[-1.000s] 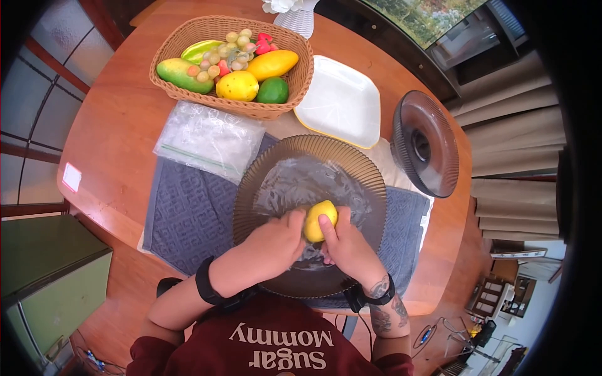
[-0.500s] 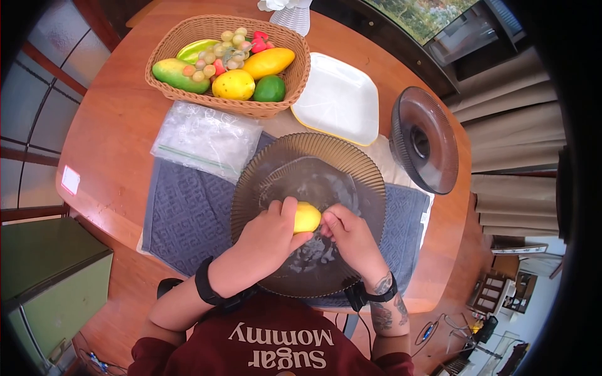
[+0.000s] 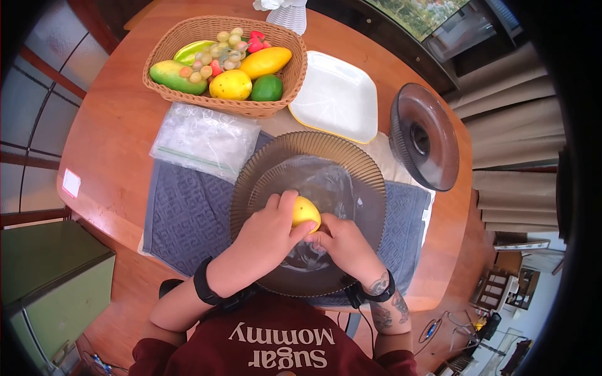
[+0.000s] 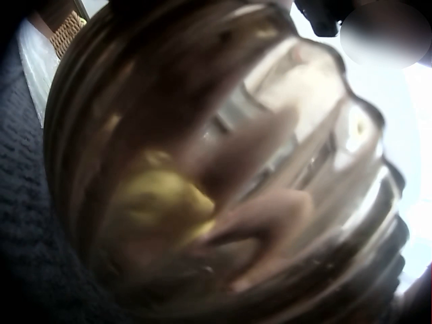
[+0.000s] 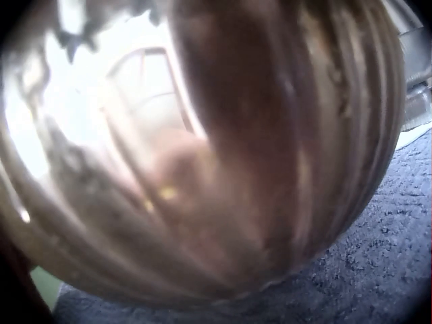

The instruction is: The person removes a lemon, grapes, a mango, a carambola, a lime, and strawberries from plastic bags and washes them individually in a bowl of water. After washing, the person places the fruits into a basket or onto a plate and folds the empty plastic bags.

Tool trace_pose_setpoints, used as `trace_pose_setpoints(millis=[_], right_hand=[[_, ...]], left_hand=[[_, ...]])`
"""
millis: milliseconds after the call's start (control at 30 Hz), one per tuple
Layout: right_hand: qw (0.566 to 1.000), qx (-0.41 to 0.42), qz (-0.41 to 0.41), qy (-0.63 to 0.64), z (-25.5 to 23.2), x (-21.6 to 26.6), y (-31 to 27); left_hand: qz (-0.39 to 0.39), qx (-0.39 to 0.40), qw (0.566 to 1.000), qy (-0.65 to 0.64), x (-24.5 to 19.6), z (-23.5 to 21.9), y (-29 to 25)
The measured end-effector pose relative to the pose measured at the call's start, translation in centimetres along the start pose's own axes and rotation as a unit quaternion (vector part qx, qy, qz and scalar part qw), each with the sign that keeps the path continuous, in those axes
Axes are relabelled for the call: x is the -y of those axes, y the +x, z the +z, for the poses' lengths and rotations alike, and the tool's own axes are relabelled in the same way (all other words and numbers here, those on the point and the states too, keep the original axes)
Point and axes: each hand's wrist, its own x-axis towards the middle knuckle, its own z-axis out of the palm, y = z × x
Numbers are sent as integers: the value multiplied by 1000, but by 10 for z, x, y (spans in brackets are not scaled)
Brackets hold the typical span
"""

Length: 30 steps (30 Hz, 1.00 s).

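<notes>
A yellow lemon [image 3: 305, 212] is held over the water in a ribbed, smoky glass bowl [image 3: 251, 182]. My left hand [image 3: 266, 227] grips it from the left, thumb along its near side. At its lower right, the curled fingers of my right hand [image 3: 343, 243] are against the fruit, partly hidden behind the thumb and knuckles. Through the bowl's wall, the left wrist view shows the lemon [image 4: 158, 199] blurred and distorted. The right wrist view is mostly filled by the bowl's ribbed side [image 5: 270, 202].
Blue towels [image 3: 188, 216] lie beneath the bowl. Behind it are a clear zip bag [image 3: 204, 139], a wicker basket [image 3: 164, 84] of assorted fruit and a white square tray [image 3: 342, 94]. A second dark glass bowl [image 3: 433, 135] sits tilted at the right; a white vase [image 3: 288, 19] stands at the back.
The lemon passed from mainly the right hand into the left hand's grip and turned. Since half a second ago, the right fingers have moved in against its lower right side.
</notes>
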Motion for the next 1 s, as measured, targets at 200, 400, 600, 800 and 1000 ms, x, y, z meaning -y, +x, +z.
trace_pose_setpoints(millis=[200,400,600,800,1000], right_hand=[[1000,2,7,20,-1,7,-3],[999,30,21,25,-1,8,-2],[999,-39,8,10,1,-12,4],[988,-8,-154,-19,5,-6,2],[996,-16,-88,11,-1,-4,1]], left_hand=[[-5,13,1000,-5,-1,0,1],[-2,-11,1000,-14,-3,0,-1],[35,-114,993,24,1,7,0],[-33,12,992,120,-5,3,5],[20,-29,996,-81,2,5,6]])
